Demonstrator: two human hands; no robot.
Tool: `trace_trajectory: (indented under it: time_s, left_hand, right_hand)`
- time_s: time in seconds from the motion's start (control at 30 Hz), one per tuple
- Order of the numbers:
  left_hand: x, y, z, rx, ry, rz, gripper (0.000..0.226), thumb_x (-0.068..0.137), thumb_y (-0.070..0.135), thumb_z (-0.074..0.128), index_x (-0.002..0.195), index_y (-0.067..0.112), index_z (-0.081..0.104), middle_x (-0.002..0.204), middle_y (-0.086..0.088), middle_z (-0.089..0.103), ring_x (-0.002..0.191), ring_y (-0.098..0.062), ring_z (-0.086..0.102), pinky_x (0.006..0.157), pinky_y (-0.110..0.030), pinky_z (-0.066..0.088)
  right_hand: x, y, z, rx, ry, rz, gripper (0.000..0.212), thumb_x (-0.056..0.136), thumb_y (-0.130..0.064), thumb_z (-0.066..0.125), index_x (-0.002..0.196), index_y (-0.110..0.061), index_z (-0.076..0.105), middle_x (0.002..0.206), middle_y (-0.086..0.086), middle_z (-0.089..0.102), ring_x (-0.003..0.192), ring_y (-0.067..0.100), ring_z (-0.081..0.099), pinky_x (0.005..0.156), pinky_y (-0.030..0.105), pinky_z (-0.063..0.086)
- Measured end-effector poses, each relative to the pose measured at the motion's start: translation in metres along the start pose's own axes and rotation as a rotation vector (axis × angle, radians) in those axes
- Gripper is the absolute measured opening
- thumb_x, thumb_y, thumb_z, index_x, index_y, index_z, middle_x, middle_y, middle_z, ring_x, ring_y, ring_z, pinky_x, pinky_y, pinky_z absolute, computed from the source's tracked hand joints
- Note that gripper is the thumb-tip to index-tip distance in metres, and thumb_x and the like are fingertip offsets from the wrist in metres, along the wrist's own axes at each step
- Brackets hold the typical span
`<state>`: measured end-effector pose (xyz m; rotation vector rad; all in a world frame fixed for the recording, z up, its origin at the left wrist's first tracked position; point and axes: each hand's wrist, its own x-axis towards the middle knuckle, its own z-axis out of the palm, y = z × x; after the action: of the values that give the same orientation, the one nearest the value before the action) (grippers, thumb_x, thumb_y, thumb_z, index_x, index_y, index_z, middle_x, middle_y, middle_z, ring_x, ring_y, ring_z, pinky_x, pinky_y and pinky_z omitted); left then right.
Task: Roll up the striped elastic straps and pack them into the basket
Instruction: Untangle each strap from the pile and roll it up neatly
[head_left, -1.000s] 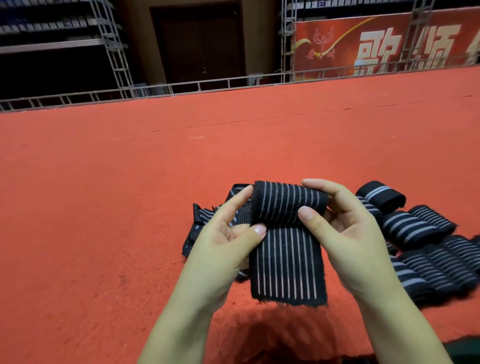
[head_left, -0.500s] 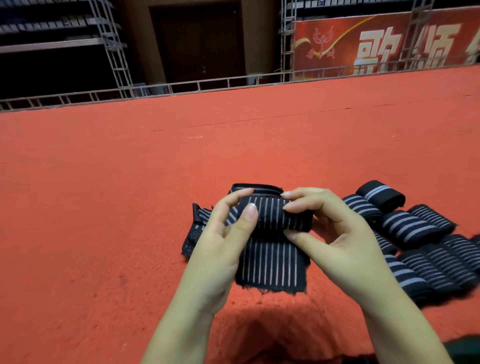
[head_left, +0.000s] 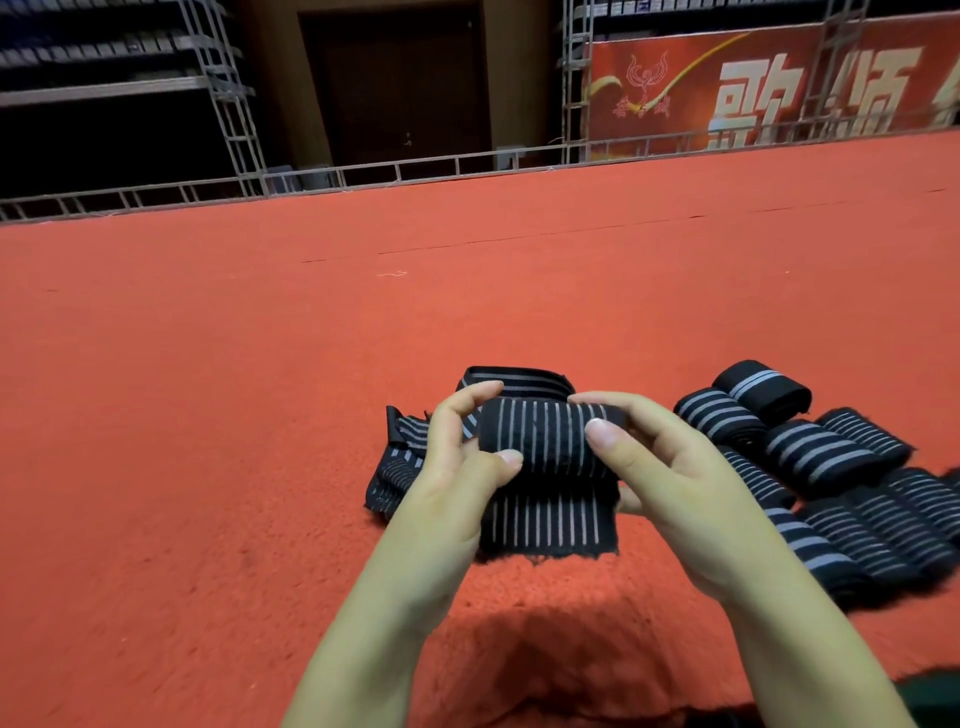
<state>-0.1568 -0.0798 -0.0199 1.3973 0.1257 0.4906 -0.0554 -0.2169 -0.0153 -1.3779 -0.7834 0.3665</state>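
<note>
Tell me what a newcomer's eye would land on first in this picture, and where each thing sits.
First, the two hands at centre: the left hand and right hand pinch a half-rolled black striped strap, its loose tail hanging toward the red carpet. To the right lies a cluster of rolled straps on the carpet, and behind the hands a heap of unrolled straps. Far back, a red banner with large pale characters stands beyond the metal railing.

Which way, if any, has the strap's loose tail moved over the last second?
Yes. The loose tail has shortened upward into the roll, its frayed hem ending higher against the red carpet.
</note>
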Motion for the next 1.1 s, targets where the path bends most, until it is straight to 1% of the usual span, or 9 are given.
trace_trajectory:
  time_s: [0.17, 0.27, 0.37, 0.5, 0.6, 0.67, 0.8, 0.93, 1.1]
  left_hand:
    - [0.002, 0.0, 0.002, 0.034, -0.046, -0.045, 0.047, 0.085, 0.038, 0.059, 0.131, 0.034, 0.047, 0.111, 0.008, 0.071, 0.107, -0.018, 0.067, 0.088, -0.041, 0.054]
    - [0.006, -0.004, 0.004, 0.047, -0.024, -0.069, 0.041, 0.088, 0.047, 0.06, 0.125, 0.03, 0.054, 0.106, 0.006, 0.072, 0.093, -0.013, 0.069, 0.075, -0.034, 0.057]
    - [0.01, -0.009, 0.01, 0.024, -0.001, -0.093, 0.042, 0.087, 0.052, 0.059, 0.12, 0.027, 0.058, 0.1, 0.003, 0.069, 0.081, -0.01, 0.065, 0.058, -0.026, 0.05]
    - [0.017, -0.02, 0.022, -0.054, 0.001, -0.098, 0.045, 0.077, 0.045, 0.054, 0.115, 0.023, 0.061, 0.098, 0.0, 0.066, 0.081, -0.013, 0.062, 0.058, -0.023, 0.05]
    - [0.022, -0.031, 0.033, -0.083, -0.01, -0.085, 0.042, 0.077, 0.038, 0.057, 0.116, 0.022, 0.062, 0.105, -0.004, 0.065, 0.089, -0.014, 0.064, 0.065, -0.023, 0.053]
    - [0.025, -0.038, 0.04, -0.107, -0.007, -0.091, 0.042, 0.078, 0.031, 0.059, 0.118, 0.02, 0.061, 0.107, -0.005, 0.066, 0.092, -0.014, 0.065, 0.067, -0.023, 0.054]
    - [0.028, -0.052, 0.058, -0.092, -0.026, -0.117, 0.034, 0.088, 0.016, 0.066, 0.121, 0.023, 0.063, 0.11, -0.005, 0.068, 0.099, -0.015, 0.064, 0.081, -0.03, 0.056]
    - [0.03, -0.064, 0.079, -0.11, -0.085, -0.162, 0.041, 0.093, -0.004, 0.05, 0.113, 0.026, 0.069, 0.106, -0.012, 0.062, 0.097, -0.019, 0.06, 0.084, -0.03, 0.057]
    - [0.048, -0.07, 0.117, -0.078, -0.158, -0.168, 0.047, 0.093, -0.011, 0.046, 0.112, 0.025, 0.068, 0.097, 0.0, 0.07, 0.091, -0.013, 0.064, 0.084, -0.029, 0.057]
  right_hand:
    - [-0.003, 0.002, -0.005, -0.01, 0.009, -0.079, 0.035, 0.081, -0.03, 0.071, 0.115, -0.029, 0.062, 0.106, -0.005, 0.07, 0.097, 0.011, 0.067, 0.078, 0.028, 0.057]
    - [-0.004, 0.008, -0.008, -0.046, 0.038, -0.116, 0.044, 0.08, -0.017, 0.076, 0.118, -0.032, 0.058, 0.106, -0.011, 0.069, 0.098, 0.002, 0.065, 0.079, 0.018, 0.052]
    - [-0.006, 0.014, -0.014, -0.102, 0.049, -0.123, 0.05, 0.08, -0.006, 0.075, 0.117, -0.035, 0.058, 0.105, -0.013, 0.067, 0.099, 0.002, 0.063, 0.077, 0.019, 0.052]
    - [-0.013, 0.017, -0.027, -0.25, 0.061, -0.174, 0.045, 0.071, -0.017, 0.074, 0.108, -0.04, 0.064, 0.11, -0.011, 0.065, 0.106, 0.012, 0.062, 0.083, 0.028, 0.054]
    - [-0.019, 0.022, -0.039, -0.232, 0.087, -0.166, 0.044, 0.072, -0.006, 0.078, 0.104, -0.034, 0.067, 0.112, -0.008, 0.064, 0.109, 0.008, 0.061, 0.085, 0.027, 0.055]
    - [-0.024, 0.025, -0.048, -0.182, 0.085, -0.15, 0.037, 0.073, -0.014, 0.078, 0.103, -0.033, 0.069, 0.112, -0.006, 0.066, 0.11, 0.007, 0.061, 0.084, 0.025, 0.055]
    - [-0.037, 0.026, -0.073, -0.181, 0.097, -0.039, 0.018, 0.08, -0.03, 0.068, 0.097, -0.026, 0.071, 0.088, -0.021, 0.069, 0.082, -0.003, 0.065, 0.071, 0.014, 0.049]
    - [-0.046, 0.03, -0.105, -0.194, 0.082, 0.12, 0.024, 0.072, -0.03, 0.071, 0.095, -0.025, 0.069, 0.092, -0.011, 0.07, 0.077, 0.012, 0.065, 0.075, 0.035, 0.056]
    - [-0.051, 0.023, -0.141, -0.373, 0.077, 0.119, 0.045, 0.077, -0.013, 0.076, 0.11, -0.039, 0.06, 0.093, -0.023, 0.068, 0.091, -0.011, 0.062, 0.077, 0.006, 0.045]
